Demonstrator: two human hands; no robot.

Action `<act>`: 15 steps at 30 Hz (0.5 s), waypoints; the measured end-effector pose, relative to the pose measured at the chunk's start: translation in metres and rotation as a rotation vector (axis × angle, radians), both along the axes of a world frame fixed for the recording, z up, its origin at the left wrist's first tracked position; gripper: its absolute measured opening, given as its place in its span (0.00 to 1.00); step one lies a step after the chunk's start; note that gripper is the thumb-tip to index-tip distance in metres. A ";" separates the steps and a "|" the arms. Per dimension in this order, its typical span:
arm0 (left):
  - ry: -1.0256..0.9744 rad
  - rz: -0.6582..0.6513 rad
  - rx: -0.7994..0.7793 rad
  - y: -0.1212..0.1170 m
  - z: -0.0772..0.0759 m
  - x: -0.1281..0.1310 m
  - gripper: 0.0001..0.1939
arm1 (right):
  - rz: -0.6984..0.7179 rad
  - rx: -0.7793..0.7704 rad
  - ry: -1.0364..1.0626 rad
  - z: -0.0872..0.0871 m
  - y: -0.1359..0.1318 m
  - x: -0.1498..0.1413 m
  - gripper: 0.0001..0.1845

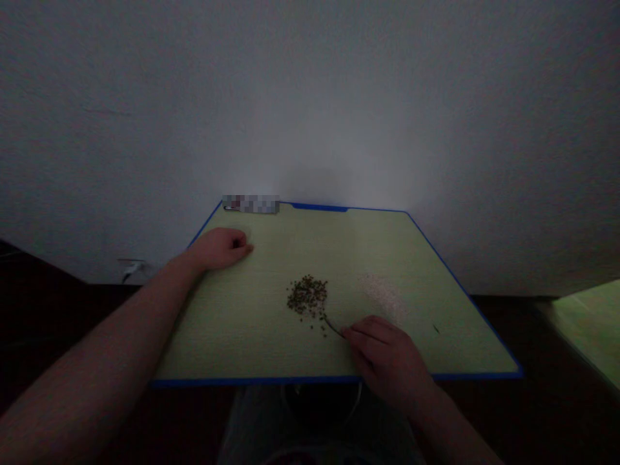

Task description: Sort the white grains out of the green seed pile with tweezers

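My right hand (385, 352) pinches a thin, slightly curved utensil (334, 325), perhaps a small spoon. Its far tip meets the lower right edge of a pile of small dark brown and greenish beans or seeds (306, 294). Some pale grains show among the pile's lower part. Just beyond my right hand lies a spread of pale grains like rice (383, 294). My left hand (223, 248) rests in a loose fist on the left side of the table, apart from the pile, with nothing visible in it.
The pale yellow-green tabletop (271, 349) has a blue rim and stands against a grey wall (314, 116). A blurred-out flat item (252, 204) lies at the far left corner. A small dark sliver (436, 329) lies at right. Beneath the front edge is a dark round container (321, 403).
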State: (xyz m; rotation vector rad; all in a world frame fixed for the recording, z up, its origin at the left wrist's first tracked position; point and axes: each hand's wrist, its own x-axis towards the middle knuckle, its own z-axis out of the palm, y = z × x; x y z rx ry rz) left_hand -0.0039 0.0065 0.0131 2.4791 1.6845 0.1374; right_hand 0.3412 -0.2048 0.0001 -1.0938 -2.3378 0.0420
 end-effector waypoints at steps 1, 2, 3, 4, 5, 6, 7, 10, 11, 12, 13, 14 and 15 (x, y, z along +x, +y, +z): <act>0.001 -0.005 0.004 0.000 0.000 0.000 0.21 | -0.004 0.008 0.008 -0.001 0.001 0.001 0.15; 0.001 -0.007 0.007 0.000 -0.001 -0.001 0.21 | -0.009 0.014 0.015 -0.002 0.003 0.001 0.15; 0.001 -0.004 0.007 0.000 -0.001 -0.001 0.21 | -0.015 0.018 0.017 -0.002 0.005 0.001 0.14; 0.001 0.000 0.009 0.000 -0.001 -0.001 0.21 | -0.019 0.021 0.017 -0.003 0.007 0.001 0.14; 0.001 0.004 0.006 -0.001 0.000 -0.001 0.21 | -0.020 0.020 0.013 -0.003 0.009 0.001 0.14; 0.002 0.001 -0.001 -0.001 0.000 -0.001 0.20 | -0.015 0.017 0.008 -0.003 0.011 0.001 0.14; 0.005 -0.006 0.000 -0.002 0.001 -0.001 0.20 | -0.005 0.013 0.003 -0.003 0.012 0.001 0.14; 0.009 -0.012 0.008 -0.002 0.002 0.000 0.20 | 0.032 -0.008 -0.001 -0.004 0.010 0.003 0.15; 0.007 -0.012 0.009 -0.002 0.002 0.000 0.20 | 0.043 -0.011 -0.001 -0.004 0.009 0.004 0.15; 0.004 -0.013 0.008 -0.002 0.002 0.000 0.20 | 0.052 -0.012 0.000 -0.004 0.007 0.005 0.15; 0.001 -0.015 0.006 -0.002 0.001 0.000 0.20 | 0.057 -0.012 0.002 -0.004 0.005 0.006 0.15; -0.003 -0.014 0.005 -0.001 0.001 0.000 0.20 | 0.058 -0.008 0.007 -0.003 0.003 0.006 0.15; -0.006 -0.014 0.003 -0.001 0.000 -0.001 0.20 | 0.057 -0.001 0.013 -0.003 0.002 0.007 0.15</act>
